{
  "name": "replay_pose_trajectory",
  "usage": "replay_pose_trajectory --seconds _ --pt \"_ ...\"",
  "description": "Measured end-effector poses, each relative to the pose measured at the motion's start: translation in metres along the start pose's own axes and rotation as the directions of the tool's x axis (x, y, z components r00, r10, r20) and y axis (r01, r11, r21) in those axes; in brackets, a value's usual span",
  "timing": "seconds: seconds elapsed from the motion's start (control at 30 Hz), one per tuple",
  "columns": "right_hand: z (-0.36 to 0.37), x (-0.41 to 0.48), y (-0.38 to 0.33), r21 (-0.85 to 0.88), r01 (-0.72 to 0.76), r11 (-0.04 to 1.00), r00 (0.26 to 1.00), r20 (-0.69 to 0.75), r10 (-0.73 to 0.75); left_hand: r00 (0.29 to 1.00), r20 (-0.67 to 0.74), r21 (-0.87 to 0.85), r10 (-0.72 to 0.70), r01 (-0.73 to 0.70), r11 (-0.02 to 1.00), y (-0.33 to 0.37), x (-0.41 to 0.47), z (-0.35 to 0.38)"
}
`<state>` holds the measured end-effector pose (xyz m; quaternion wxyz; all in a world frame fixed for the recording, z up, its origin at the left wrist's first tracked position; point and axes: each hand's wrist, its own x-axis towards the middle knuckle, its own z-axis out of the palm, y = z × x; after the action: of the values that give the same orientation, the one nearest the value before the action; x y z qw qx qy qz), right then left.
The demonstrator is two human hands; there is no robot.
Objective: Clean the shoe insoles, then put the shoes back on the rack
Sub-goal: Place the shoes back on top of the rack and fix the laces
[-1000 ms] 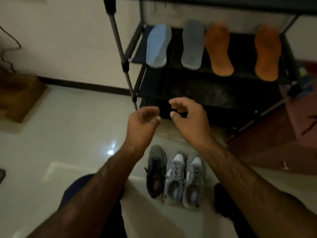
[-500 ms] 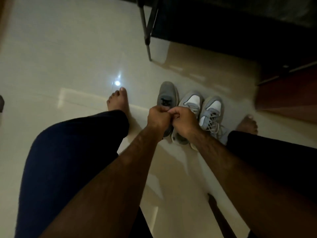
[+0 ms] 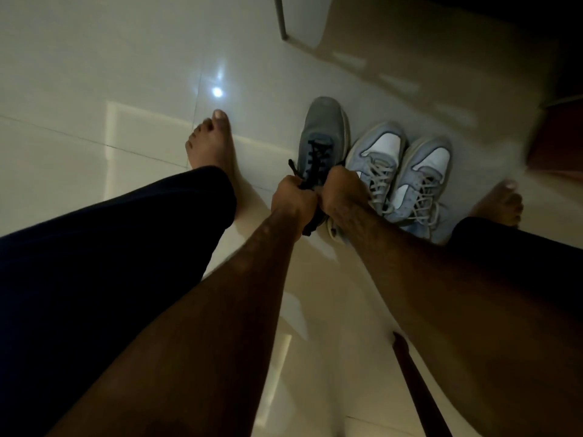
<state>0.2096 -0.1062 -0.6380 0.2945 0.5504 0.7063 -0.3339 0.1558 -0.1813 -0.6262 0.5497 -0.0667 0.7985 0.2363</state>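
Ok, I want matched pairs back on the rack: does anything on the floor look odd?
The dark grey shoe, gripped by the left hand and right hand, has no partner in view. The two light shoes beside it match; their laces lie loose.

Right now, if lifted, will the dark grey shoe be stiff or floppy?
The dark grey shoe looks fabric-made, so probably light. Its upper may flex where the left hand and right hand grip; the black laces would likely dangle.
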Motion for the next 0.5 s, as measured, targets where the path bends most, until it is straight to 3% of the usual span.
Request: replay_pose_trajectory --seconds 0.1,0.27,0.37,0.5 --pt "-0.004 -0.002 0.0 0.078 0.022 0.997 0.999 -0.039 -0.019 1.0 -0.001 0.03 -0.001 0.001 1.0 0.001 -0.002 -0.005" --pt "-0.025 -0.044 0.004 0.245 0.099 0.964 0.994 -0.074 -0.083 0.982 -0.184 0.148 0.037 -0.01 0.989 0.013 -0.029 -0.023" --pt "-0.051 -0.09 0.009 0.302 0.161 0.939 0.982 -0.148 -0.121 0.953 -0.275 0.259 0.127 -0.054 0.964 0.03 -0.071 -0.036" --pt "-0.092 -0.149 0.018 0.347 0.257 0.902 0.949 -0.269 -0.167 0.897 -0.25 0.44 0.365 -0.231 0.868 0.047 -0.13 -0.049"
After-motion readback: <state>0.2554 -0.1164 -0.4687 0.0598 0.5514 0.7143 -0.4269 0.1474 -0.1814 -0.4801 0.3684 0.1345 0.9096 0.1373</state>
